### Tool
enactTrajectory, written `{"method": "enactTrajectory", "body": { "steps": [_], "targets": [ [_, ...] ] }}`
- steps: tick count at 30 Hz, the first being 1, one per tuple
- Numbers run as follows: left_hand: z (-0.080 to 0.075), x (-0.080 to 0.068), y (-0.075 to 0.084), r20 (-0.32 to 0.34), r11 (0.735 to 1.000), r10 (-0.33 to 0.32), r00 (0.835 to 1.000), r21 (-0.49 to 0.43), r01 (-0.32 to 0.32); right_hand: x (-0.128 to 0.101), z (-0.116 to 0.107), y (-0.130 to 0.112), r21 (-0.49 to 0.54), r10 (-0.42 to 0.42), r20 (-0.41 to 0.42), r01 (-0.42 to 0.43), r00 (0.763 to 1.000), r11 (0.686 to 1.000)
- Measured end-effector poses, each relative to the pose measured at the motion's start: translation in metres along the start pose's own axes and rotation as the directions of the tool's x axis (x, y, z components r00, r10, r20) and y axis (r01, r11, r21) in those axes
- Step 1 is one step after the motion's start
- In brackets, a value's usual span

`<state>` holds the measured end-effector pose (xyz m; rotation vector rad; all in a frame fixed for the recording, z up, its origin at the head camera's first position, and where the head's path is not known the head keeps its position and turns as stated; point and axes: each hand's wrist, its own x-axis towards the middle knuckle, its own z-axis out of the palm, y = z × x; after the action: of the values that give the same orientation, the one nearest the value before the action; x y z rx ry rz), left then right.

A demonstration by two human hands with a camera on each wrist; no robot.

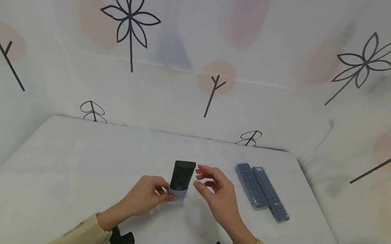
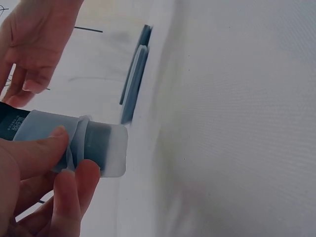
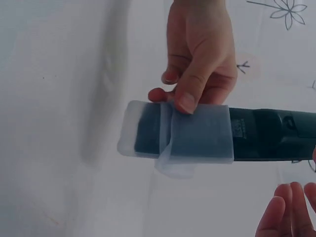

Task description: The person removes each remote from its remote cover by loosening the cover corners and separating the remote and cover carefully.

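A dark remote control (image 1: 182,174) stands upright over the white table, its lower part inside a translucent sleeve (image 3: 200,132). The sleeve is bunched into a fold partway along and reaches past the remote's end. My left hand (image 1: 146,194) pinches the sleeved part between thumb and fingers, seen close in the left wrist view. Beside the remote's bare upper end is my right hand (image 1: 218,193), with fingers loosely bent and parted and nothing between them. In the left wrist view that right hand (image 2: 42,42) appears above the remote.
Two more remotes lie side by side at the right of the table: one in a clear cover (image 1: 253,186), the other a slimmer dark one (image 1: 270,193). White fabric (image 1: 168,106) printed with plant drawings rises behind the table (image 1: 65,154).
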<state>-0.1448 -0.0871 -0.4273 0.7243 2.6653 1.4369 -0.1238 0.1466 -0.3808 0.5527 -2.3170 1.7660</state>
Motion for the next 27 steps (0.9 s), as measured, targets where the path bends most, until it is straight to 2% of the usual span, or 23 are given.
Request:
{"method": "enactTrajectory", "body": {
  "steps": [7,16,20,27],
  "targets": [
    [0.002,0.0,-0.001,-0.017,1.0,-0.005,1.0,0.03,0.006,-0.001,0.0,-0.002,0.05,-0.097,-0.013,0.097,0.995,0.994],
    [0.001,-0.001,-0.004,-0.063,1.0,-0.011,0.998,0.017,0.012,0.0,0.001,-0.006,0.058,-0.145,-0.061,0.149,0.987,0.987],
    [0.001,0.0,-0.005,-0.092,1.0,-0.027,0.995,-0.003,0.027,0.0,-0.002,-0.008,0.041,-0.129,-0.071,0.133,0.989,0.99],
    [-0.001,0.002,-0.01,-0.183,0.994,-0.094,0.979,-0.079,0.081,0.0,-0.007,-0.005,0.14,-0.04,0.028,0.036,0.999,0.989]
  ]
}}
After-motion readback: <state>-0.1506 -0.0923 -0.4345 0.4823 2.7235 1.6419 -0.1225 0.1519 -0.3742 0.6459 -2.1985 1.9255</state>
